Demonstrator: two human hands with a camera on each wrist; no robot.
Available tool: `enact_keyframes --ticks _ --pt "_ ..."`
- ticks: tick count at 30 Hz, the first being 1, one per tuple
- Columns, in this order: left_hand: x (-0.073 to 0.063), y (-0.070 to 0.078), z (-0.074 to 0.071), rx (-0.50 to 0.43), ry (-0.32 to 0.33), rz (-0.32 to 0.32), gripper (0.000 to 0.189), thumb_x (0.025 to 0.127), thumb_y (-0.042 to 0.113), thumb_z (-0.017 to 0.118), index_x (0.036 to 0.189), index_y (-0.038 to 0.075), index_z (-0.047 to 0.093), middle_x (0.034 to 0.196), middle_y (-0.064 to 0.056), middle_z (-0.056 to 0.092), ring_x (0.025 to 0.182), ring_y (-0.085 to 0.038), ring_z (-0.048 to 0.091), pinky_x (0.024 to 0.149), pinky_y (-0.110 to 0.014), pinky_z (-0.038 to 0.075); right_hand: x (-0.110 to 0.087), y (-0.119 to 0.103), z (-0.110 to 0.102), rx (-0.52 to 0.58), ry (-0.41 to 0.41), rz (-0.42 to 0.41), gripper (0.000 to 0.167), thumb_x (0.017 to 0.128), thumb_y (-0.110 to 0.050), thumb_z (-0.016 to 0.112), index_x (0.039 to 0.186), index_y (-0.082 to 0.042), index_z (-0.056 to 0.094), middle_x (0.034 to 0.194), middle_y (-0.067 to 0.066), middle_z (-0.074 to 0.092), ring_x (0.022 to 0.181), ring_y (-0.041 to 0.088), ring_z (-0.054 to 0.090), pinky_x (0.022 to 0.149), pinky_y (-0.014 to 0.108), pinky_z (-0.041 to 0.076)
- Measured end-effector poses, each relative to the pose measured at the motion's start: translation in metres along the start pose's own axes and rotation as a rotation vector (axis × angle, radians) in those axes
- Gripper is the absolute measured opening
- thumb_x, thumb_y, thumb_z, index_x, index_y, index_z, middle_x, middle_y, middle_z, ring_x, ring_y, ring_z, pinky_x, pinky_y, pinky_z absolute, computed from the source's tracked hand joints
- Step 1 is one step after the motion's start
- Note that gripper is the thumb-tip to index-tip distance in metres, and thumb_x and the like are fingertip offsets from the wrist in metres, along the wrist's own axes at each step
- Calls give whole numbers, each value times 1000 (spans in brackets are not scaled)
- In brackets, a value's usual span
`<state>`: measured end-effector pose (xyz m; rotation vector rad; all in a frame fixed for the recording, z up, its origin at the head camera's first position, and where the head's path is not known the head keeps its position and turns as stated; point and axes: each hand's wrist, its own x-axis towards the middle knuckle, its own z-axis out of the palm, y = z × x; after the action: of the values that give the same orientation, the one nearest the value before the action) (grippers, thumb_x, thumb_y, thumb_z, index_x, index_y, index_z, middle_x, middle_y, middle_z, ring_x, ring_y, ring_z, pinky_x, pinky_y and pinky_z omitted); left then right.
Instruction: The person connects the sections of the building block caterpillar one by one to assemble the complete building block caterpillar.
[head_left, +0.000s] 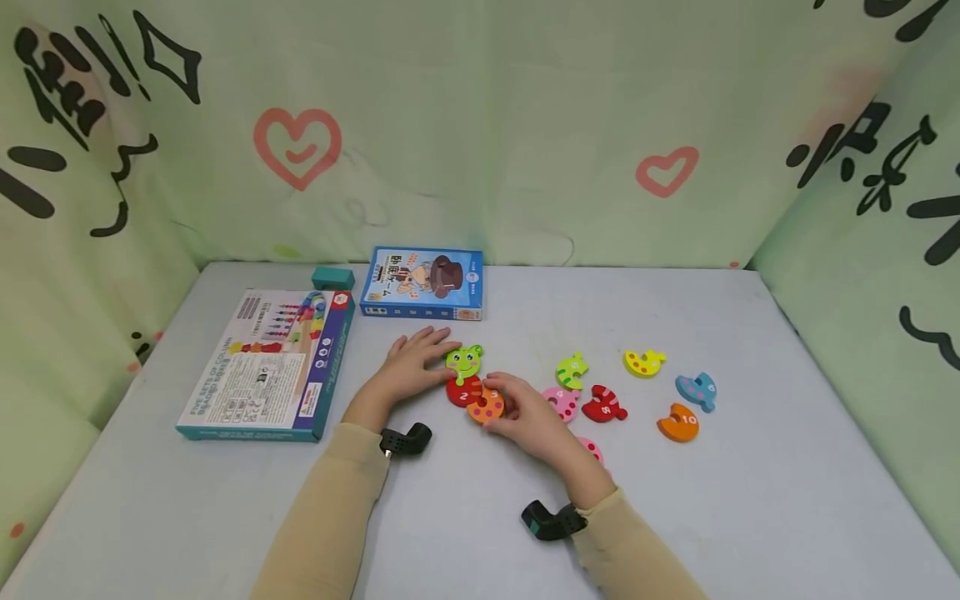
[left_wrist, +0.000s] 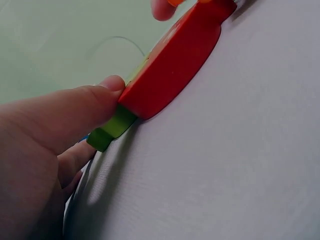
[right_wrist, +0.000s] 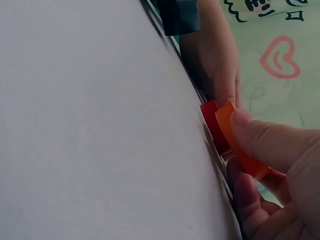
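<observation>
A green caterpillar head piece (head_left: pixel 463 361) with a smiling face lies joined to a red puzzle piece (head_left: pixel 462 392) marked 2. My left hand (head_left: pixel 411 367) is beside them, fingers extended; its index fingertip touches the head's upper left and its thumb (left_wrist: pixel 102 100) presses at the edge where green meets red. My right hand (head_left: pixel 531 415) pinches an orange spotted puzzle piece (head_left: pixel 485 405) between thumb and fingers. In the right wrist view, this orange piece (right_wrist: pixel 237 140) is tilted and overlaps the red one (right_wrist: pixel 214 125).
Right of my hands lie loose number pieces: light green (head_left: pixel 572 371), pink (head_left: pixel 562 403), red (head_left: pixel 604 405), yellow (head_left: pixel 644 363), blue (head_left: pixel 697 392) and orange (head_left: pixel 678 423). A large flat box (head_left: pixel 262 367), a blue box (head_left: pixel 422 283) and a teal block (head_left: pixel 333 278) stand left and behind.
</observation>
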<state>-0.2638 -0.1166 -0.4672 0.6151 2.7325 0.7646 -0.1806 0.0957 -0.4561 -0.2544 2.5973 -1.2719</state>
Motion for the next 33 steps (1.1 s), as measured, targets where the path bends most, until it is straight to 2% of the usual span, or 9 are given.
enact_keyframes --ticks 7,14,18,19,22,26,33 --pt "1 -1 1 -6 3 3 54 85 45 54 135 26 44 150 1 26 141 -25 12 110 -57 0 3 2 3 -26 24 4 58 76 -23 72 130 -23 51 141 -4 41 103 13 49 78 24 48" --pt "1 1 -1 4 2 2 54 86 44 54 136 26 44 150 1 27 141 -25 13 110 -57 1 5 2 4 -75 33 -9 59 75 -25 73 130 -21 52 138 -3 44 79 10 48 63 18 43" --pt "-1 2 -2 -4 0 4 54 86 44 54 136 25 44 150 0 27 141 -25 13 110 -57 1 5 2 4 -80 31 1 59 75 -25 73 129 -20 52 136 -3 46 75 11 48 61 19 43" --pt "-1 2 -2 -7 -1 5 54 86 43 54 136 24 44 150 0 27 141 -25 13 110 -57 1 5 2 4 -80 30 4 59 75 -25 73 129 -20 52 136 -3 46 76 12 48 63 21 44" --pt "-1 3 -2 -8 -4 3 54 86 43 54 136 24 44 150 0 27 141 -25 13 110 -57 1 5 1 5 -106 30 11 58 75 -26 73 129 -20 52 137 -2 47 98 16 54 80 31 50" --pt "-2 3 -2 -12 -4 1 54 86 43 54 136 25 44 150 1 26 141 -25 12 111 -56 0 6 2 6 -137 30 13 58 75 -26 74 128 -19 53 137 -1 47 126 20 42 99 41 41" --pt "-1 3 -3 -4 -11 -5 53 86 43 53 136 25 43 150 1 25 141 -24 12 110 -57 0 7 2 5 -143 6 30 59 75 -27 73 129 -19 52 139 -1 44 130 21 38 102 45 38"
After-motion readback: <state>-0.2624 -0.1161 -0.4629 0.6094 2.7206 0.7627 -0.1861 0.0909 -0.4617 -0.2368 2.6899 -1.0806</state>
